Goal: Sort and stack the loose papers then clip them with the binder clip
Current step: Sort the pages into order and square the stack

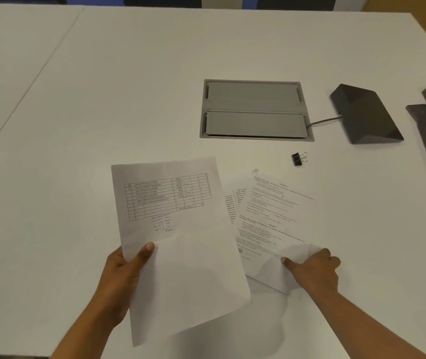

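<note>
White counter (103, 99): left hand (118, 278) grasps the table sheet (180, 255); right hand (315, 270) pinches the text sheet (276, 216); binder clip (298, 159) lies apart.

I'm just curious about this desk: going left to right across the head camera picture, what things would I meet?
Left hand → table sheet it holds → text sheet under the right hand → binder clip → dark wedge-shaped device. The grey floor box is left out, since it overlaps several.
</note>
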A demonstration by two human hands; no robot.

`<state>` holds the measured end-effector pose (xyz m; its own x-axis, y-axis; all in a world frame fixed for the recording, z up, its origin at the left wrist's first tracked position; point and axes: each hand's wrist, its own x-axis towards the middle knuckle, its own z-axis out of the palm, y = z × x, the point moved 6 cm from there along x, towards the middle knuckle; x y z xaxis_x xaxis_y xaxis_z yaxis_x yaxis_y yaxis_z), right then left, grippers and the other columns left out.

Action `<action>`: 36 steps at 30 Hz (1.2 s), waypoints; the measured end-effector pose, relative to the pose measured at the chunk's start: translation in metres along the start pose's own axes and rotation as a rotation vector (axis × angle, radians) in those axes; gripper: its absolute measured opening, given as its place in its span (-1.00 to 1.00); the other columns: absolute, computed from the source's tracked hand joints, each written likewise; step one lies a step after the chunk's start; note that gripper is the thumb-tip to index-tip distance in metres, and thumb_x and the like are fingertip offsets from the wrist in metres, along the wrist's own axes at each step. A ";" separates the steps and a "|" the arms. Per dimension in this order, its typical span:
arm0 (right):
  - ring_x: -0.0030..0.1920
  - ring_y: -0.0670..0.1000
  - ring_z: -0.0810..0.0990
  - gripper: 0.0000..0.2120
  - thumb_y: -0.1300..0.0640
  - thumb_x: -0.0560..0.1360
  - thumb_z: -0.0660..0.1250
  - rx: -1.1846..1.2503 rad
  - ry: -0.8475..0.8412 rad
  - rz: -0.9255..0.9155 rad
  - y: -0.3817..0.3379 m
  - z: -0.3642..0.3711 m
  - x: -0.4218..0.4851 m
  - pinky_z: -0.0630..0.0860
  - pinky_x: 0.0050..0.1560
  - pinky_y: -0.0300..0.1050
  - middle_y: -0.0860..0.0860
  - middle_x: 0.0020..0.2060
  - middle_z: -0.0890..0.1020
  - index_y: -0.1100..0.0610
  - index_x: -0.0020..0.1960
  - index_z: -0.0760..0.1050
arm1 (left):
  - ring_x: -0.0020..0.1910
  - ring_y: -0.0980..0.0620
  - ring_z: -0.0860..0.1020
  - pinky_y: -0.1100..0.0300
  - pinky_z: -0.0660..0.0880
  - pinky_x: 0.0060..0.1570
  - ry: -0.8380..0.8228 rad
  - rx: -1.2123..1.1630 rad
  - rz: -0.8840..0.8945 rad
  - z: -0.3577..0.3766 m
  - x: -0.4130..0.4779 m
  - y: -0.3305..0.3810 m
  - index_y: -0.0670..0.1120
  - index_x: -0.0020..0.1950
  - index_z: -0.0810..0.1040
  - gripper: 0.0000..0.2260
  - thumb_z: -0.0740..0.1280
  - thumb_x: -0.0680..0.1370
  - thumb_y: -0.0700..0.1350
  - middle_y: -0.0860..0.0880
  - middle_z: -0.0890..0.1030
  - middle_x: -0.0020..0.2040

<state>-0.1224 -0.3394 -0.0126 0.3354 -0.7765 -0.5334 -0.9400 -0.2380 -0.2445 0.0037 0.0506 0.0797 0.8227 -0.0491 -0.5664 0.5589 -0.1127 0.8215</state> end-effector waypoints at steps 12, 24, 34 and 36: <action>-0.16 0.15 0.60 -0.39 -0.06 0.18 0.64 0.127 -0.110 0.002 -0.003 -0.001 0.008 0.54 -0.17 -0.05 0.11 -0.14 0.64 0.26 0.08 0.58 | -0.11 -0.20 0.71 -0.05 0.65 -0.18 0.032 -0.025 -0.025 -0.004 -0.006 -0.020 -0.04 0.18 0.60 -0.77 0.36 0.56 -0.02 -0.08 0.75 -0.04; 0.11 0.20 0.61 -0.39 -0.07 0.34 0.53 -0.082 -0.027 -0.177 -0.030 0.003 -0.013 0.47 -0.09 -0.08 0.13 0.11 0.63 0.21 0.25 0.46 | -0.12 -0.18 0.71 -0.03 0.64 -0.19 0.065 -0.031 -0.035 -0.012 -0.003 -0.023 -0.03 0.16 0.61 -0.80 0.37 0.56 -0.02 -0.05 0.76 -0.07; 0.04 0.21 0.62 -0.51 0.11 0.29 0.59 0.058 -0.053 -0.152 -0.030 0.005 -0.013 0.46 -0.12 -0.06 0.12 0.03 0.66 0.21 0.14 0.51 | -0.09 -0.21 0.70 -0.07 0.64 -0.15 0.066 -0.033 -0.043 -0.010 0.001 -0.027 -0.04 0.19 0.60 -0.75 0.38 0.55 0.00 -0.08 0.75 -0.04; -0.08 0.19 0.62 -0.63 0.14 0.29 0.59 0.096 -0.059 -0.148 -0.028 0.004 -0.011 0.50 -0.18 -0.05 0.13 -0.06 0.67 0.25 0.01 0.56 | -0.09 -0.21 0.70 -0.09 0.65 -0.14 0.072 -0.026 -0.041 -0.011 0.002 -0.027 -0.03 0.19 0.60 -0.75 0.38 0.55 0.01 -0.08 0.75 -0.04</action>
<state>-0.0995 -0.3224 -0.0032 0.4753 -0.7008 -0.5319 -0.8708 -0.2884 -0.3982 -0.0084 0.0645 0.0571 0.8040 0.0263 -0.5941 0.5939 -0.0869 0.7998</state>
